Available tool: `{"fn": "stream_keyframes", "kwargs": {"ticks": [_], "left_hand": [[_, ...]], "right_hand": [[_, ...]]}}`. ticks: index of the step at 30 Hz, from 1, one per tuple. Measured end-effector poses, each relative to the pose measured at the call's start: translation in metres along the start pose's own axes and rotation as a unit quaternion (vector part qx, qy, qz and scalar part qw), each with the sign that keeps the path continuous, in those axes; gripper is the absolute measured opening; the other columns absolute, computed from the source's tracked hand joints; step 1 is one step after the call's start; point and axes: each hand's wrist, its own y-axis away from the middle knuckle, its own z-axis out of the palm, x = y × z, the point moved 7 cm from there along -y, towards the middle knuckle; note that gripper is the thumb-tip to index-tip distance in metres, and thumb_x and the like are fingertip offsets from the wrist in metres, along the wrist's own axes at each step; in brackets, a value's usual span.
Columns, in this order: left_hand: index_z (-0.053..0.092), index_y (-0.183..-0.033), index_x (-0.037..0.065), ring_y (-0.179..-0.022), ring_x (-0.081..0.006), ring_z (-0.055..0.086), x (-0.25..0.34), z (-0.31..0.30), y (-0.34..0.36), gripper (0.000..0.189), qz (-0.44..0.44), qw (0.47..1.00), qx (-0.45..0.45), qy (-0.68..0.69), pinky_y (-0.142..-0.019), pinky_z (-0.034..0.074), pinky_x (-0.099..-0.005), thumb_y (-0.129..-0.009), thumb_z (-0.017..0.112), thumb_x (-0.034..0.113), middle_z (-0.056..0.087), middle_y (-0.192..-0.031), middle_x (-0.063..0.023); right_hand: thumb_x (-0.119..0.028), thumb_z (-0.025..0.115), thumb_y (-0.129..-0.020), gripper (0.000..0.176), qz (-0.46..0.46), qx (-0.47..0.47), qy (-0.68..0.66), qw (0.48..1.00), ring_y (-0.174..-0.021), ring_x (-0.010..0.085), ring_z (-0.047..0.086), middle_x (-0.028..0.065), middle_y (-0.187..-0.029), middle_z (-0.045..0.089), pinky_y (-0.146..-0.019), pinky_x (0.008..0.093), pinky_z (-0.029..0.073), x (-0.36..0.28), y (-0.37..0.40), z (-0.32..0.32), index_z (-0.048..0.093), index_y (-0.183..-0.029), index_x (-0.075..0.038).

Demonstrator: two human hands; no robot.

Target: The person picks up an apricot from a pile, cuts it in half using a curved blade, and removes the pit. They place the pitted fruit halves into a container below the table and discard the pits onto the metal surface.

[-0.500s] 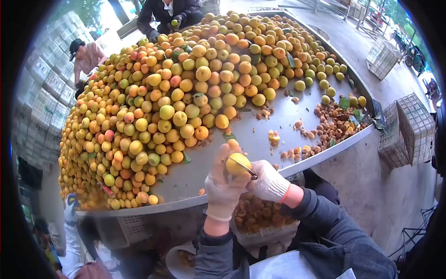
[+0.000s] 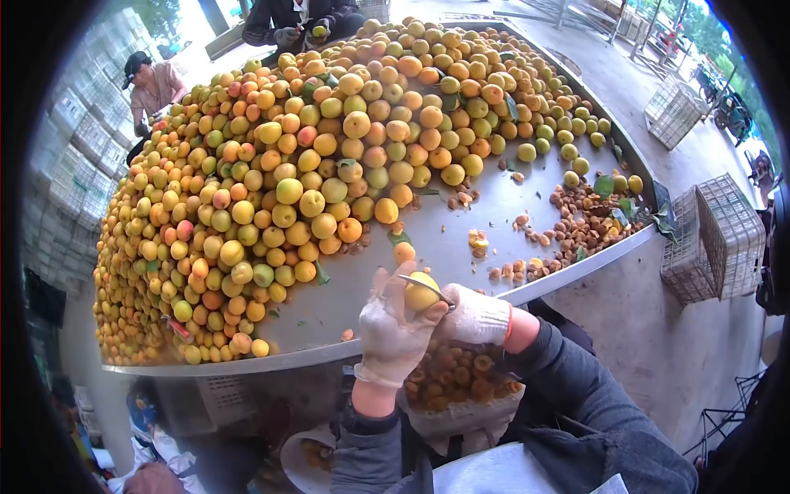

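Your L hand (image 2: pixel 385 336) is closed round the yellow fruit (image 2: pixel 419 299); your R hand (image 2: pixel 477 318) is clamped on the knife (image 2: pixel 427 286), blade across the fruit, hands close tog. at the surface's (image 2: pixel 317 331) near edge. Prob. best: hold the blade steady, roll the fruit slowly against it, & keep L thumb/fingers clear of the tip.

grey floor (image 2: pixel 642 346) | crate stacks (image 2: pixel 90 156) left | pale crate (image 2: pixel 675 113) upper right | bright daylight, greenery (image 2: pixel 156 16) beyond
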Motion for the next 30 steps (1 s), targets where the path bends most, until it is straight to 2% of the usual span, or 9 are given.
{"fn": "stream_keyframes", "kwargs": {"ticks": [3,6,9,14,21,23,27,29,30], "left_hand": [[0.058,-0.114,-0.001,-0.086,-0.0323,0.065,0.003,0.000,-0.002,0.057,0.037,0.998,0.001,-0.049,-0.091,0.049,-0.0365,-0.079,0.074,0.041,0.069,-0.096,-0.0124],[0.058,-0.113,-0.001,-0.091,-0.0274,0.065,0.006,-0.005,0.000,0.054,0.067,0.993,0.022,-0.096,-0.092,0.048,-0.0350,-0.077,0.078,0.033,0.068,-0.099,-0.0113],[0.056,-0.117,-0.001,-0.100,-0.0207,0.063,-0.010,-0.002,0.003,0.054,-0.042,0.994,0.002,0.097,-0.093,0.048,-0.0328,-0.076,0.080,0.024,0.065,-0.105,-0.0090],[0.049,-0.126,-0.001,-0.104,-0.0164,0.059,-0.030,0.027,0.011,0.060,-0.161,0.875,-0.030,0.456,-0.093,0.047,-0.0281,-0.080,0.078,0.026,0.059,-0.114,-0.0068],[0.051,-0.122,0.000,-0.098,-0.0162,0.062,-0.019,0.012,0.010,0.056,-0.079,0.960,-0.072,0.257,-0.088,0.049,-0.0286,-0.083,0.074,0.033,0.063,-0.103,-0.0074],[0.052,-0.120,0.001,-0.095,-0.0161,0.064,-0.014,0.006,0.007,0.054,-0.033,0.995,-0.085,0.030,-0.086,0.051,-0.0291,-0.084,0.073,0.036,0.065,-0.101,-0.0086],[0.053,-0.120,0.000,-0.096,-0.0182,0.064,-0.008,0.010,0.006,0.055,-0.030,0.997,-0.073,0.001,-0.084,0.051,-0.0305,-0.084,0.073,0.036,0.066,-0.105,-0.0085],[0.054,-0.119,-0.002,-0.098,-0.0197,0.063,-0.025,0.018,0.008,0.055,-0.144,0.947,0.004,0.287,-0.083,0.051,-0.0299,-0.088,0.066,0.042,0.065,-0.109,-0.0089],[0.054,-0.119,-0.002,-0.098,-0.0197,0.063,-0.025,0.020,0.008,0.055,-0.142,0.949,0.004,0.283,-0.083,0.051,-0.0299,-0.088,0.066,0.042,0.065,-0.109,-0.0089]], "right_hand": [[-0.006,0.064,-0.082,0.010,0.049,-0.015,-0.070,0.996,-0.065,0.0120,0.058,0.0114,-0.071,0.067,-0.063,0.0319,0.050,0.000,0.000,0.001,0.067,-0.085,0.002],[-0.006,0.064,-0.083,0.012,0.082,0.026,0.060,0.994,-0.068,0.0133,0.060,0.0127,-0.076,0.068,-0.066,0.0315,0.050,-0.025,0.006,-0.003,0.067,-0.091,0.001],[-0.006,0.064,-0.083,0.018,-0.010,0.094,0.097,0.991,-0.072,0.0139,0.062,0.0130,-0.081,0.069,-0.070,0.0314,0.051,-0.040,0.011,-0.005,0.066,-0.100,0.001],[-0.002,0.062,-0.084,0.022,0.012,0.094,0.041,0.995,-0.077,0.0181,0.065,0.0123,-0.086,0.069,-0.073,0.0319,0.052,-0.044,0.013,-0.004,0.065,-0.105,0.000],[-0.009,0.063,-0.082,0.015,-0.073,0.091,0.035,0.993,-0.064,0.0093,0.053,0.0091,-0.072,0.064,-0.061,0.0303,0.048,-0.036,0.013,-0.003,0.063,-0.093,0.000],[-0.008,0.063,-0.083,0.012,0.063,-0.037,0.061,0.995,-0.067,0.0170,0.062,0.0099,-0.072,0.067,-0.065,0.0304,0.050,-0.017,0.007,-0.001,0.069,-0.091,-0.001],[-0.008,0.063,-0.082,0.012,0.041,-0.075,-0.044,0.995,-0.068,0.0165,0.062,0.0089,-0.072,0.067,-0.065,0.0307,0.050,-0.015,-0.001,0.000,0.068,-0.088,0.000],[-0.007,0.062,-0.081,0.013,0.031,0.000,-0.062,0.998,-0.069,0.0171,0.062,0.0093,-0.073,0.067,-0.067,0.0314,0.050,-0.021,-0.003,0.010,0.068,-0.090,0.001],[-0.006,0.061,-0.081,0.015,0.022,0.075,-0.083,0.993,-0.071,0.0178,0.063,0.0096,-0.074,0.068,-0.068,0.0322,0.051,-0.022,-0.002,0.008,0.068,-0.092,0.001]]}}
